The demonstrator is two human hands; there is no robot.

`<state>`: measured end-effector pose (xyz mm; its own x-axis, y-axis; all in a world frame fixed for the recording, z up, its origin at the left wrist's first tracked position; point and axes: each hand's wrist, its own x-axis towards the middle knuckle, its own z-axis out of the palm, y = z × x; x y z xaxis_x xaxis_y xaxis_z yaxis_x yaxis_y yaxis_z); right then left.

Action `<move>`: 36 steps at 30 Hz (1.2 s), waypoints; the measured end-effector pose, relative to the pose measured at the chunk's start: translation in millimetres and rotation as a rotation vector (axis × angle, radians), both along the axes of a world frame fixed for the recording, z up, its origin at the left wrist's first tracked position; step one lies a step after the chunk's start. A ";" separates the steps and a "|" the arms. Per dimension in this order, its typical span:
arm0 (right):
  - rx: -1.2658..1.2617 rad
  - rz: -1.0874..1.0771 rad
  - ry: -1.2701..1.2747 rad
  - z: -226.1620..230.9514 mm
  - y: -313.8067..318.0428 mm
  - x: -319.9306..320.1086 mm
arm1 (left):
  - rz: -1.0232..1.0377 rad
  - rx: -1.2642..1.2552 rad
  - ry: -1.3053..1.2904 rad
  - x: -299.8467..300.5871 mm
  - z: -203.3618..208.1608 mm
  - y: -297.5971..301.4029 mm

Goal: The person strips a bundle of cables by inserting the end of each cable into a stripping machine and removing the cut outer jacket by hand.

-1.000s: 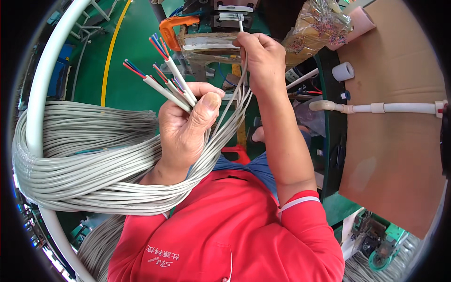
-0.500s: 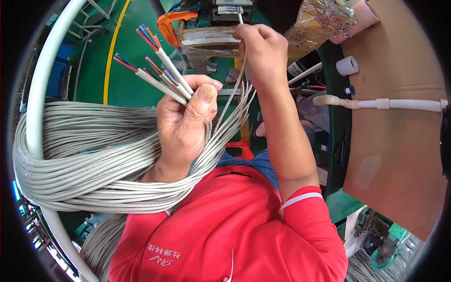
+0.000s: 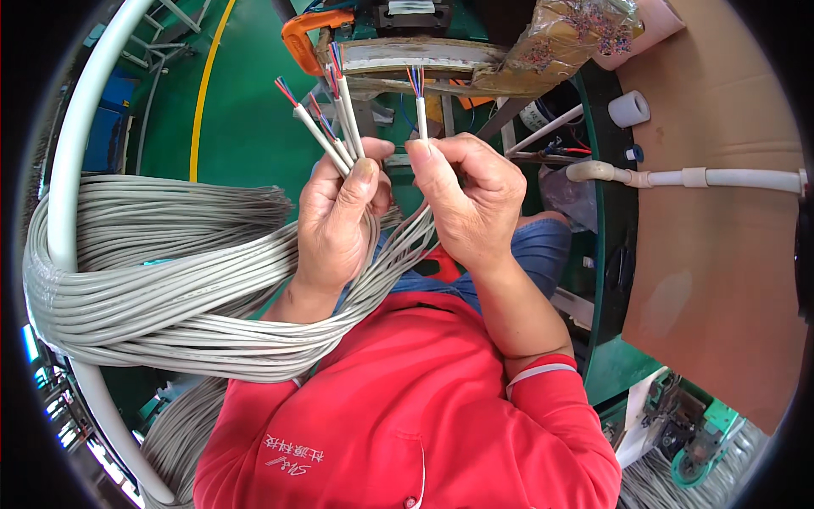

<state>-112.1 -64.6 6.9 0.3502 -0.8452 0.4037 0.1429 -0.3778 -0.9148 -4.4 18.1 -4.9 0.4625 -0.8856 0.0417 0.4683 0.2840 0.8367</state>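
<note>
My left hand [image 3: 339, 199] is closed around several grey cables [image 3: 346, 119], their ends pointing up with red, blue and dark inner wires bare. Just to its right, my right hand [image 3: 471, 191] pinches a single grey cable [image 3: 422, 119] between thumb and fingers. Thin coloured wires [image 3: 415, 81] fan out from that cable's upper end. A thick bundle of grey cables [image 3: 186, 314] runs from the left, over my left forearm, and up beneath both hands. Where the single cable joins the bundle is partly hidden by my right hand.
A white pipe frame [image 3: 64, 195] carries the bundle at left. Ahead stands a machine [image 3: 415, 17] behind a worn ledge [image 3: 424, 55], with an orange clamp [image 3: 301, 42] beside it. A plastic-wrapped block [image 3: 560, 38], a white roll [image 3: 628, 109] and a brown board [image 3: 712, 212] are at right.
My right hand has drawn back from the machine toward my left hand, bringing the cable whose coloured wires now show. My left hand has shifted slightly right with its cables.
</note>
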 end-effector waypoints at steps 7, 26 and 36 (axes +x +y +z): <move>-0.086 0.009 0.028 -1.5 7.9 -3.3 | 0.084 0.019 0.076 0.7 3.7 4.2; -0.148 0.224 0.138 -6.0 26.4 -5.0 | 0.014 0.039 0.240 10.3 8.6 8.7; -0.083 0.246 0.139 -7.0 20.7 -7.2 | 0.007 0.076 0.220 6.6 16.9 3.7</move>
